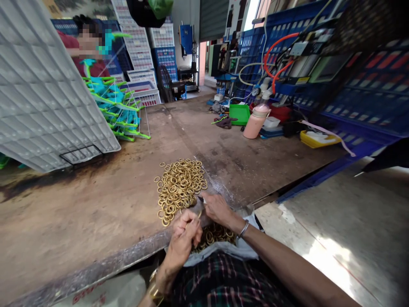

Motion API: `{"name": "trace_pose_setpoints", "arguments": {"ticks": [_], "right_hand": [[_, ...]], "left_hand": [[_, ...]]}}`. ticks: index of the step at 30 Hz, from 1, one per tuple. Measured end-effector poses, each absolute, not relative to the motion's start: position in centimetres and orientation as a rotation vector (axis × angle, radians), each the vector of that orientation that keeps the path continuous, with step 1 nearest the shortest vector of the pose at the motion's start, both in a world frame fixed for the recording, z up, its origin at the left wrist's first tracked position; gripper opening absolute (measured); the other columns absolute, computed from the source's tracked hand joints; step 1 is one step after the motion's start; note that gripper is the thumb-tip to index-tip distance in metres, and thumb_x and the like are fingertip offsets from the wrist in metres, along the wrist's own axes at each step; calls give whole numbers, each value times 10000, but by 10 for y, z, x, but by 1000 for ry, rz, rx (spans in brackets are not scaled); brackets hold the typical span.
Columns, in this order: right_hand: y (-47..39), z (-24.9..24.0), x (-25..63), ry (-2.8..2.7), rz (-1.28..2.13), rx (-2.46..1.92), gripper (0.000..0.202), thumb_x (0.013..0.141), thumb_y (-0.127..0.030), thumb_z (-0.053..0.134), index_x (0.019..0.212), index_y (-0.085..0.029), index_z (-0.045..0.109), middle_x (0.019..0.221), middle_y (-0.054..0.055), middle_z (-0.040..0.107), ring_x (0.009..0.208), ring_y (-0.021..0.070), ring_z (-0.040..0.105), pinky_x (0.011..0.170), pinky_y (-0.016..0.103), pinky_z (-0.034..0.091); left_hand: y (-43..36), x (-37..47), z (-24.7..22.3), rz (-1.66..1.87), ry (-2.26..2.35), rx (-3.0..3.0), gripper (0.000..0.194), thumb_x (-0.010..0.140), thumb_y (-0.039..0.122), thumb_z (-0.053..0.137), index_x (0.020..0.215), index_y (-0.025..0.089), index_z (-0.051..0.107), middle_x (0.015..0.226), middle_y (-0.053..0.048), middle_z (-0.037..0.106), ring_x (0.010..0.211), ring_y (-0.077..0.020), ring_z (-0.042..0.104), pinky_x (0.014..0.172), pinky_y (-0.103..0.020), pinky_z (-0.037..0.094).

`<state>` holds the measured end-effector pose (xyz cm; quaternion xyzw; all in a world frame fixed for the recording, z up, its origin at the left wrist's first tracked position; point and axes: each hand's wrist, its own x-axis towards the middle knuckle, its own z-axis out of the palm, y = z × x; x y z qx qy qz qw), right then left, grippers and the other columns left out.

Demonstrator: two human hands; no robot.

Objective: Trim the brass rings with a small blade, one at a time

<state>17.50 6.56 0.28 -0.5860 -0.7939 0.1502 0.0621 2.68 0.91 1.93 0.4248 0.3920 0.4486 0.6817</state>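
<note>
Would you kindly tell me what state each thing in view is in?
Left hand: fingers curled shut, contents unclear
Right hand: fingers drawn together, contents unclear
Ring pile: loose, on the table
Bag: open, rings inside
Pink bottle: standing
Green tray: open side up
Yellow tray: holding white items
Roller shutter: partly raised

Loose pile of brass-coloured rings [182, 183], on wooden table [128, 192]

Left of the ring pile [182, 183], your worktop [111, 204] lies open; beyond the pile and to its right, the pink bottle [255, 123] and green tray [239, 114] block passage.
</note>
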Motion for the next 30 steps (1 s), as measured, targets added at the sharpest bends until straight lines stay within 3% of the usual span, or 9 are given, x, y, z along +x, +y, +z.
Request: {"name": "trace_pose_setpoints", "arguments": {"ticks": [9, 12, 15, 24, 27, 30], "right_hand": [[96, -2, 156, -2281, 435, -1718, 182, 847, -255, 442, 1007, -213, 517, 835, 42, 661, 736, 149, 596, 583, 226, 296], [101, -1, 151, -2317, 421, -1739, 181, 857, -290, 442, 999, -214, 525, 859, 48, 661, 762, 156, 603, 590, 226, 303], [104, -2, 150, -2349, 427, -1758, 178, 857, -266, 442, 996, -206, 535, 869, 61, 658, 776, 159, 601, 607, 229, 312], [102, -9, 158, -2228, 448, -1617, 165, 856, -235, 441, 947, -189, 572, 920, 50, 599, 849, 138, 535, 709, 219, 345], [99, -7, 162, -2159, 498, -1561, 146, 845, -222, 454, 896, -174, 582, 900, 51, 570, 864, 136, 507, 728, 219, 353], [94, -3, 166, -2065, 609, -1510, 149, 839, -213, 437, 819, -165, 577, 819, 33, 568, 795, 129, 503, 706, 222, 360]], "left_hand": [[18, 24, 10, 1095, 860, 462, 277, 704, 365, 630, 684, 174, 430, 640, 14, 572, 426, -46, 421, 348, -138, 224], [19, 19, 8, 1091, 834, 406, 243, 682, 329, 642, 786, 180, 480, 615, 24, 566, 406, -47, 412, 342, -136, 213], [21, 16, 8, 1062, 791, 302, 342, 631, 293, 676, 913, 174, 522, 595, 33, 546, 413, -42, 415, 350, -128, 218], [29, 12, 11, 1081, 751, 84, 217, 597, 217, 710, 712, 125, 550, 674, -29, 594, 512, -66, 502, 373, -130, 297], [29, 12, 10, 1105, 775, 153, 209, 580, 164, 701, 720, 132, 550, 694, -16, 591, 546, -75, 526, 385, -133, 308], [29, 15, 7, 1121, 821, 259, 244, 585, 215, 717, 730, 143, 534, 669, 15, 562, 505, -51, 492, 371, -123, 273]]}}
